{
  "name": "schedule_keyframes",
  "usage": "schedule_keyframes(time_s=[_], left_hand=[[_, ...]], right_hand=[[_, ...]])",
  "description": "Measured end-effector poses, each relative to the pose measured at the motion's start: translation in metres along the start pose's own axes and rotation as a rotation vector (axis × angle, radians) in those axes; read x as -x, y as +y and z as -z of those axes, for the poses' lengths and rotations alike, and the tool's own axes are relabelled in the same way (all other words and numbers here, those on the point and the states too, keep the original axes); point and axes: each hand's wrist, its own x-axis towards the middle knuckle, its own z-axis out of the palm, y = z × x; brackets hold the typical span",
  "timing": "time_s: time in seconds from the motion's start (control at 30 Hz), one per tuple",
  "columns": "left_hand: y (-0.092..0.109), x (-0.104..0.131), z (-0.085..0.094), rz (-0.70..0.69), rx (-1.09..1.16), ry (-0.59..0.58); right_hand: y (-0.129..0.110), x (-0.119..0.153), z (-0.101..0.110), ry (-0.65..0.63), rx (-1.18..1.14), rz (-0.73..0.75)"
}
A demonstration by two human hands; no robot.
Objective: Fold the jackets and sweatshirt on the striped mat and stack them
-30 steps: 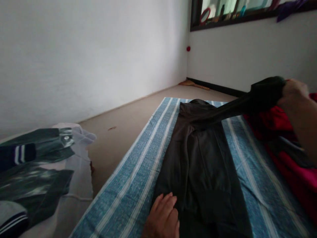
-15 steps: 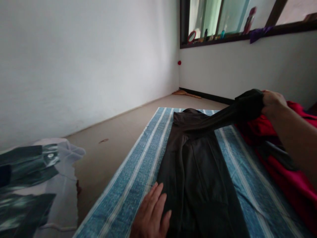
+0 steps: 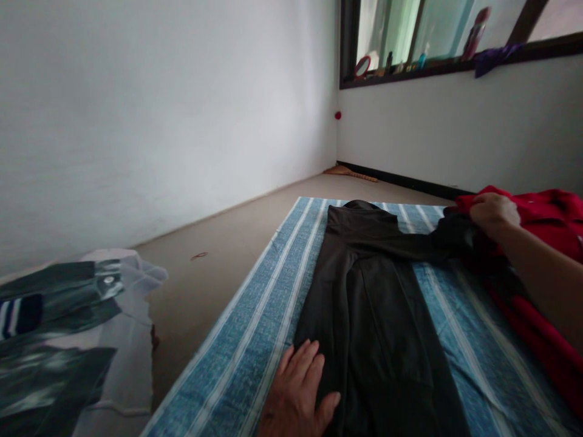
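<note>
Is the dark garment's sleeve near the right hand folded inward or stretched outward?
Stretched outward: the sleeve runs sideways from the dark garment toward the right hand.

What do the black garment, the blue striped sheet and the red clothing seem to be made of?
The black garment looks like smooth fabric, perhaps a synthetic knit, with a faint sheen along its soft folds. The blue striped sheet seems woven, maybe cotton, matte, with a speckled face and fine creases. The red clothing looks like soft, dull cloth, loosely rumpled; its fibre can't be told.
</note>
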Motion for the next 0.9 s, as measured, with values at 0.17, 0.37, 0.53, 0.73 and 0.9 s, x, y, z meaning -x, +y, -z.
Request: schedule_keyframes(time_s=[0.17,0.37,0.53,0.73,0.9], left_hand=[[-0.006,-0.049,-0.018,0.191,0.137,-0.111],[-0.019,-0.066,-0.046,0.269,0.182,-0.277],[-0.026,-0.074,-0.041,0.254,0.157,-0.264],[-0.025,-0.106,-0.042,0.256,0.173,-0.261],[-0.016,-0.099,-0.034,0.264,0.207,-0.345]], right_hand=[[-0.060,0.046,-0.010,-0.294,-0.074,0.228],[-0.113,0.110,-0.028,-0.784,-0.294,0.598],[-0.108,0.115,-0.036,-0.858,-0.387,0.566],[-0.097,0.123,-0.049,-0.833,-0.445,0.482],[-0.107,0.146,-0.059,-0.829,-0.486,0.546]])
